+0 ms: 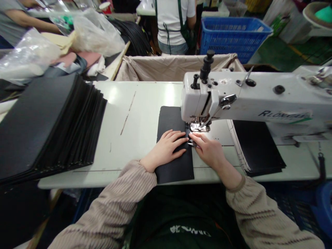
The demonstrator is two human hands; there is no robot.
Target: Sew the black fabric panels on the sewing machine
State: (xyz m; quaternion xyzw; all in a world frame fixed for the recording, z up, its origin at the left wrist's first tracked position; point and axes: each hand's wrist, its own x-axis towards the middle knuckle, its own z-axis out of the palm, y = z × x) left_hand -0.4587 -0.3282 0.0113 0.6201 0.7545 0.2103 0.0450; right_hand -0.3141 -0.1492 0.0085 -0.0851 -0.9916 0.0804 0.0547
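Note:
A black rectangular panel (174, 169) that looks like leather lies flat on the sewing table, its right edge beside the presser foot (199, 127) of a white sewing machine (249, 93). My left hand (168, 147) rests on the panel with its fingers spread, pressing it down. At the panel's right edge, just in front of the foot, my right hand (209, 148) has its fingertips on the material. Thread snips (192, 143) are tucked in that hand, their metal blades pointing left toward my left fingertips. The rest of the snips is hidden under the fingers.
A tall stack of black panels (52, 121) stands on the left. More black panels (256, 145) with white stitching threads lie under the machine arm. Behind the table are a cloth-lined bin (155, 67), a blue crate (233, 31), plastic bags (95, 31) and two people.

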